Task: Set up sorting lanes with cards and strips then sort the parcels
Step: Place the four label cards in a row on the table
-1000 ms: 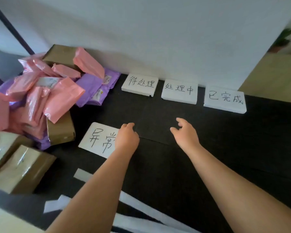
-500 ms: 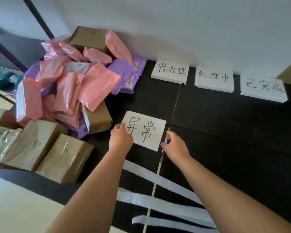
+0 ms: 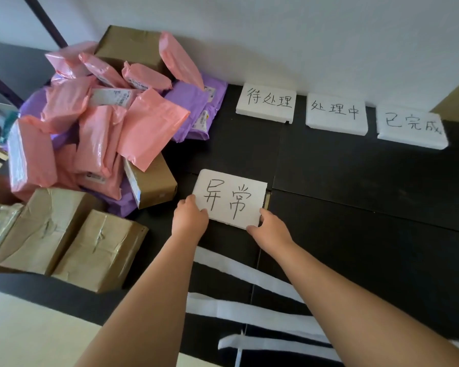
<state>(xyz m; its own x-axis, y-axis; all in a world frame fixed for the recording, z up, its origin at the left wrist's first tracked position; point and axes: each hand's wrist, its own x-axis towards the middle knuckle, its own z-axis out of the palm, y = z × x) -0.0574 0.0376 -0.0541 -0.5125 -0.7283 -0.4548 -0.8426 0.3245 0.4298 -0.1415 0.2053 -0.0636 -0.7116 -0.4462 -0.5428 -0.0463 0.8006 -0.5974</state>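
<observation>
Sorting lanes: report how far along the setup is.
Done: three labelled cards lie in a row by the wall. In hand: the left hand and right hand grip the fourth card at its near corners on the black mat. Left: the white strips lie loose, with no lanes marked, and the parcels sit heaped, unsorted.

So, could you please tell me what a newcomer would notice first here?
The heap of pink and purple mailer bags with brown boxes fills the left. At the centre of the black mat, the left hand and right hand grip the near corners of the white card marked 异常. Three more lettered cards line the wall beyond.
</observation>
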